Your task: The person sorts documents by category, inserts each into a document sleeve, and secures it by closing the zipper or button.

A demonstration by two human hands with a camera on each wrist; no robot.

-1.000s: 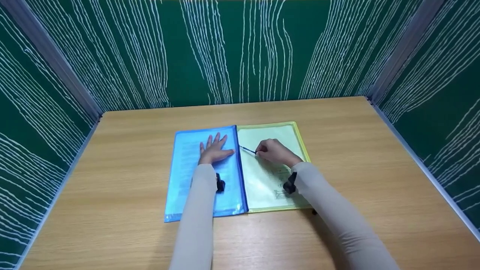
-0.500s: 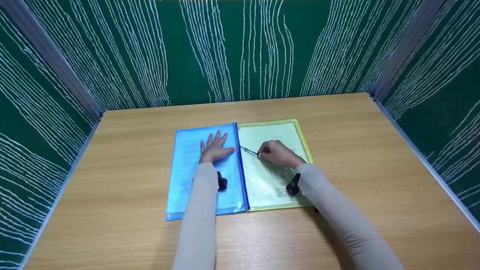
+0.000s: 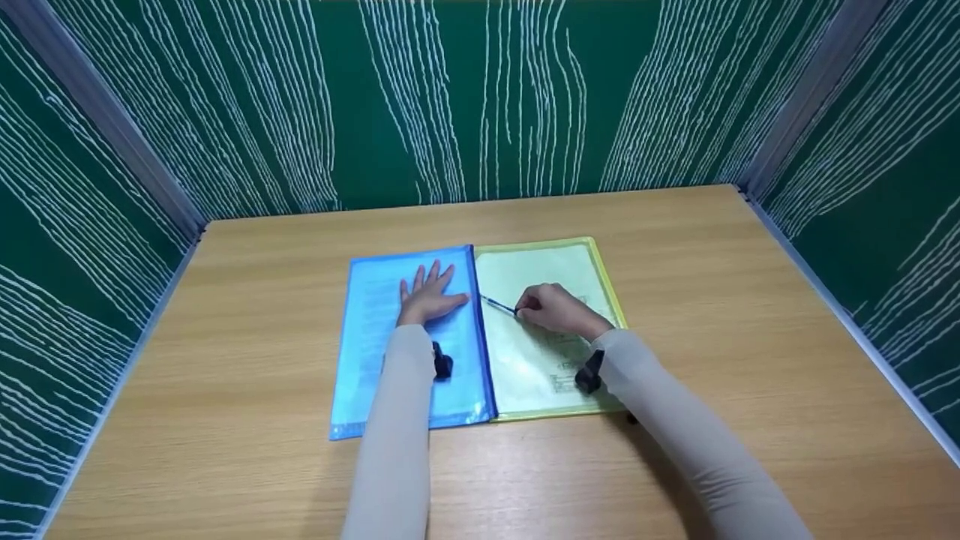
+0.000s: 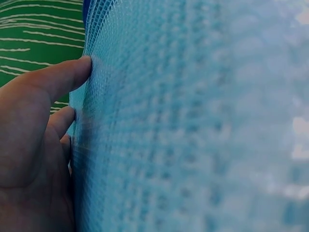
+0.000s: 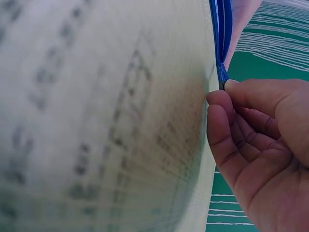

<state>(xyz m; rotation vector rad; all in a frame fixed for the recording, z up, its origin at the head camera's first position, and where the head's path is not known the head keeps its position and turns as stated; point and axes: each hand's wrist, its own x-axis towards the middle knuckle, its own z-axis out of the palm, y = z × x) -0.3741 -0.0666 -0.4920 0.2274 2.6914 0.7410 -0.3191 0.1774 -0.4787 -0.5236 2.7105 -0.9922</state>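
A blue mesh zip folder (image 3: 375,360) with a printed sheet showing through lies on the table. My left hand (image 3: 429,300) rests on it, fingers spread; the left wrist view shows the fingertips (image 4: 83,70) touching the mesh. Along the folder's right side runs a dark blue zip edge (image 3: 484,360). A short blue zip-pull cord (image 3: 498,304) stretches rightward from that edge. My right hand (image 3: 553,307) pinches the cord's end between thumb and index finger, as the right wrist view of the cord (image 5: 222,72) also shows. Beneath the right hand is a yellow-edged folder (image 3: 525,375) holding a printed sheet.
The wooden table (image 3: 247,337) extends around both folders. Green panels (image 3: 517,97) with white wavy lines stand at the back and sides, joined by grey posts (image 3: 817,90). A black wrist camera (image 3: 589,373) sits close above the yellow-edged folder.
My right hand and the cord have shifted slightly toward the near side along the zip edge. The left hand stays spread on the blue folder. The head view has moved a little.
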